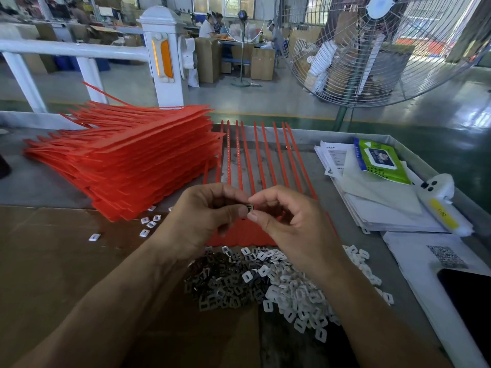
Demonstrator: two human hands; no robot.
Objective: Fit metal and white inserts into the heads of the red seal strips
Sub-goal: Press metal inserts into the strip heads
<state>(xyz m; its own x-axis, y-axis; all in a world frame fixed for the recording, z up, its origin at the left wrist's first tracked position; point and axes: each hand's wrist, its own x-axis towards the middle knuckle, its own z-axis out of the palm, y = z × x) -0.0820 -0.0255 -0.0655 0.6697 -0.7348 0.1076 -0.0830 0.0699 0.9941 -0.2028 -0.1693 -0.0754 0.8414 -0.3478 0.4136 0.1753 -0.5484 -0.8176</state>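
Observation:
My left hand [202, 219] and my right hand [287, 221] meet above the table, and both pinch one small insert [249, 207] between fingertips. Under them lies a sheet of red seal strips [240, 235], its tails [259, 155] running away from me. A heap of dark metal inserts [220, 282] lies near me, with a heap of white inserts [295, 290] right of it. A tall stack of red strip sheets [127, 160] stands at the left.
Several assembled inserts [150, 223] lie loose on brown cardboard [53, 261] at the left. Papers [377, 208], a green wipes pack [380, 160] and a white tool [441, 200] sit at the right, a dark phone [467, 301] nearer. A large fan [372, 49] stands beyond the table.

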